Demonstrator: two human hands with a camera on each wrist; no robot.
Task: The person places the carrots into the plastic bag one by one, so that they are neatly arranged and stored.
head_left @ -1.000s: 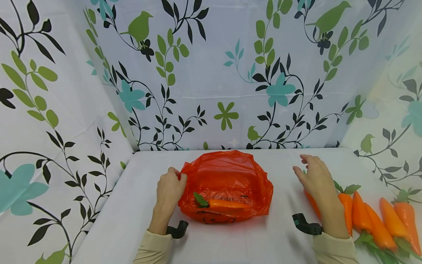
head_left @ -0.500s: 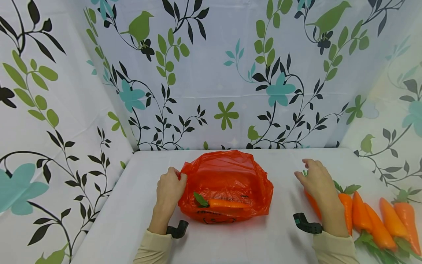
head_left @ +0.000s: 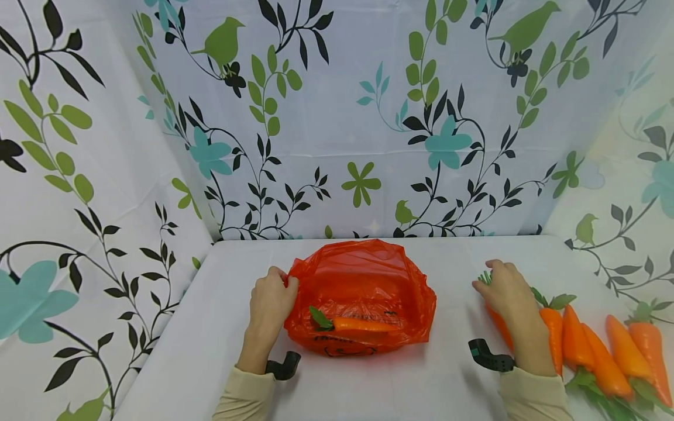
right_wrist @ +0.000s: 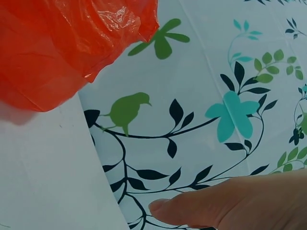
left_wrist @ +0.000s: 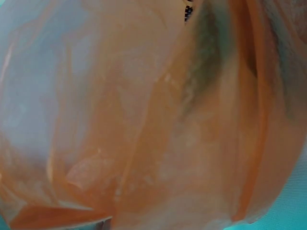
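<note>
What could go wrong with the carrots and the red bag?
The left hand holds the edge of the red bag; it looks thin, so tugging might tear it. The carrot in the bag could slide out if the bag tips. The right hand is near the green leaves; lifting a carrot by those alone might drop it.

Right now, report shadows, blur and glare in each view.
Head view: faint shadow on the smooth white tabletop beside the bare right hand; left wrist view: the crinkled translucent red plastic bag fills most of the frame, blurred; right wrist view: bright glints on that bag.
</note>
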